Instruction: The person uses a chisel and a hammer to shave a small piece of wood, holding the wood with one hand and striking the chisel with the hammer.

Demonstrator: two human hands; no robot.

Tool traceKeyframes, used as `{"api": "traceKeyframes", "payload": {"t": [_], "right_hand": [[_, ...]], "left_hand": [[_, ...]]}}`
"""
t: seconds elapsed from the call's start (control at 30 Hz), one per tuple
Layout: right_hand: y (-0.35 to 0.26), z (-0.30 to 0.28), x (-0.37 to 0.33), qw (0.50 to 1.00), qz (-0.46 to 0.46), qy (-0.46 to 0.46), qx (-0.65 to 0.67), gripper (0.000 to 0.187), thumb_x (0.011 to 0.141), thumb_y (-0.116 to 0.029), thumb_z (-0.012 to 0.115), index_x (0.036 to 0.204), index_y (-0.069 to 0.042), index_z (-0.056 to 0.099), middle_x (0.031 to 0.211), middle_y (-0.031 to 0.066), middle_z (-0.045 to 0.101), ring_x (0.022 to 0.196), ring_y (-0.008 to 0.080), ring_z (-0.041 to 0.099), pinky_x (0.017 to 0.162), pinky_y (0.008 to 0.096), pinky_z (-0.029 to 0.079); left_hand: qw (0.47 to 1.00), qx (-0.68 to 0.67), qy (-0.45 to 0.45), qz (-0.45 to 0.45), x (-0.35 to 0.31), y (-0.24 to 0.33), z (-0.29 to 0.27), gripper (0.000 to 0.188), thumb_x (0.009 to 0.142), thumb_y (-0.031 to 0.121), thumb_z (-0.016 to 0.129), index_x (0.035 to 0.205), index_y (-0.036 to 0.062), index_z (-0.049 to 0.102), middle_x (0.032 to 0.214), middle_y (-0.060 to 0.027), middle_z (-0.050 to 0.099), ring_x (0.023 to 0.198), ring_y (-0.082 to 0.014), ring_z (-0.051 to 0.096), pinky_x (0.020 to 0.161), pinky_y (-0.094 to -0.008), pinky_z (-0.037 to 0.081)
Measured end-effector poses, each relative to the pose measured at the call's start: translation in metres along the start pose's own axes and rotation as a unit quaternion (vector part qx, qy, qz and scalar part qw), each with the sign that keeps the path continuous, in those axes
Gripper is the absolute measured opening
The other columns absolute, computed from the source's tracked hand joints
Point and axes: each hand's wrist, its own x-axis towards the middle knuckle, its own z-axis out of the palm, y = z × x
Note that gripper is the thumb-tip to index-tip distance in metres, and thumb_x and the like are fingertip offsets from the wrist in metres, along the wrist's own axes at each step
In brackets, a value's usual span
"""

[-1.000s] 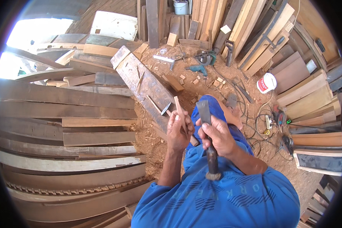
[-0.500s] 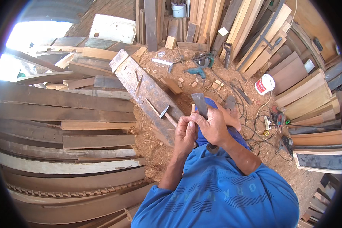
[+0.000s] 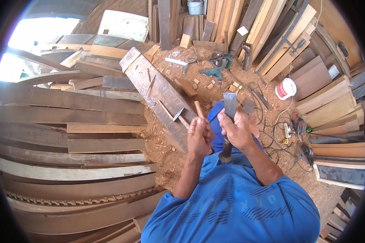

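Observation:
My right hand (image 3: pixel 240 126) is wrapped round a wide chisel (image 3: pixel 230 106), its flat steel blade pointing up and away from me. The chisel's dark handle hangs below the fist, its end by my blue shirt. To its left, my left hand (image 3: pixel 200 134) pinches a small wooden peg (image 3: pixel 198 108), whose upper end sticks out above the fingers. Peg and blade stand apart. Just beyond my left hand, a hammer (image 3: pixel 178 114) lies on a worn plank bench (image 3: pixel 146 83), beside a thin stick (image 3: pixel 164 109).
Stacked boards (image 3: pixel 69 115) fill the left side. On the sawdust floor ahead lie a teal drill (image 3: pixel 211 73), a circular saw (image 3: pixel 222 61) and wood offcuts. A white-and-red bucket (image 3: pixel 286 89) and tangled cables (image 3: pixel 273 139) are at right. Planks lean along the far side.
My hands have drawn apart. The chisel has shifted right and turned more upright, and the peg has moved left, away from the blade. The view has tilted slightly.

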Motion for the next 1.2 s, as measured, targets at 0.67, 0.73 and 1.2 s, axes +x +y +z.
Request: {"api": "traceKeyframes", "payload": {"t": [0.67,0.73,1.2], "right_hand": [[0.061,0.026,0.011,0.95,0.228,-0.211,0.029,0.056,0.089,-0.004,0.044,0.142,0.009,0.03,0.102,0.0128,0.056,0.067,0.0141,0.06,0.059,0.0271,0.054],[0.06,0.029,0.015,0.944,0.249,-0.215,0.035,0.051,0.09,-0.005,0.044,0.138,0.01,0.036,0.103,0.0128,0.057,0.067,0.0144,0.061,0.059,0.0274,0.055],[0.103,0.061,0.059,0.933,0.087,-0.329,-0.118,0.029,0.092,-0.018,0.054,0.101,0.006,0.066,0.097,0.0127,0.07,0.088,0.0155,0.063,0.081,0.0307,0.051]], "left_hand": [[0.804,0.478,0.337,-0.108,-0.012,-0.03,-0.169,0.034,0.087,0.022,0.073,0.096,0.0003,0.048,0.073,-0.0125,0.064,0.067,-0.0229,0.067,0.055,-0.0358,0.053],[0.746,0.57,0.326,-0.112,-0.008,-0.034,-0.187,0.04,0.084,0.025,0.075,0.098,0.0,0.048,0.073,-0.0148,0.064,0.068,-0.0282,0.067,0.06,-0.0399,0.054],[0.635,0.707,-0.078,0.301,-0.036,0.056,-0.043,0.082,0.065,0.025,0.087,0.133,0.0011,0.047,0.147,-0.0273,0.031,0.137,-0.0418,0.028,0.11,-0.0511,0.031]]}}
